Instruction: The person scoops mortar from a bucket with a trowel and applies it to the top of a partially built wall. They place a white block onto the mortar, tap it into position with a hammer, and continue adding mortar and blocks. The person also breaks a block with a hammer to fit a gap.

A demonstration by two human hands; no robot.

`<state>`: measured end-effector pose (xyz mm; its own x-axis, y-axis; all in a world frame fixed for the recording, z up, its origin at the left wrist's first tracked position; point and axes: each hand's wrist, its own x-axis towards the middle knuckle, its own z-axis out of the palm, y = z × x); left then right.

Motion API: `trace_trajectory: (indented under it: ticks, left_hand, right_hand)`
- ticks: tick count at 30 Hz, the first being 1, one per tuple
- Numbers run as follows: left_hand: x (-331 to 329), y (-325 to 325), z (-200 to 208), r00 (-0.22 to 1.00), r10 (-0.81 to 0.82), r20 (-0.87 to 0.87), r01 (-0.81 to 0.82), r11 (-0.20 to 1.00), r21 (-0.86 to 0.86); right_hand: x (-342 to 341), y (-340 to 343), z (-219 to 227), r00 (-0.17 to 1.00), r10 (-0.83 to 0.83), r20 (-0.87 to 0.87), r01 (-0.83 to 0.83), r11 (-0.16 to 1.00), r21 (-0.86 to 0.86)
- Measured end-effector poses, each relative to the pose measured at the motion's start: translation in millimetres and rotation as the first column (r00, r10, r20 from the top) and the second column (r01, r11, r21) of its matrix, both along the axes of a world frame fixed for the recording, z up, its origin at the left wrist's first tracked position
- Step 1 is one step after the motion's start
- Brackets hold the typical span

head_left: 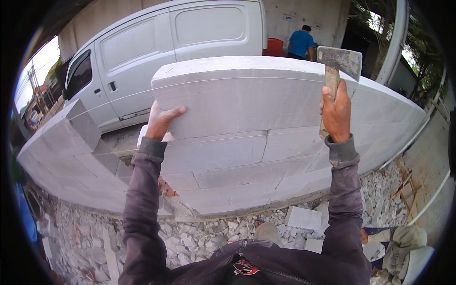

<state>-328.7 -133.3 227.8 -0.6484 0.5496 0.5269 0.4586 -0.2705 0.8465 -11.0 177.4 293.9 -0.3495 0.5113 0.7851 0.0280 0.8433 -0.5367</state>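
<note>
A large white lightweight concrete block (228, 102) lies on the top course of a wall of similar blocks. My left hand (164, 118) grips its left end, thumb on the front face, the other fingers mostly hidden behind the end. In my right hand (336, 111) is a mallet (340, 61), its wooden handle upright and its blocky, dusty grey head raised above the wall's top edge. The fingers are wrapped round the handle. A thin string line (228, 84) runs across the front of the top block.
Left of a gap stands another block wall section (61, 156). Behind the wall are a white van (142, 52) and a person in a blue shirt (301, 42). Broken rubble (190, 242) covers the ground, with a loose block (304, 217). Another person's legs (401, 242) show at lower right.
</note>
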Motion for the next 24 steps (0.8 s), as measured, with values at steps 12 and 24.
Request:
trace_trajectory:
  ticks: [12,24]
  left_hand:
    - [39,13,-23,0.866,0.483,0.128,-0.470,0.874,-0.122]
    - [44,29,-41,0.669,0.739,-0.079,-0.744,0.665,-0.069]
  right_hand:
    - [-287,-284,194,0.556,-0.224,0.801,-0.615,0.537,0.577]
    - [-316,-318,137,0.361,-0.797,0.485,-0.630,0.175,0.756]
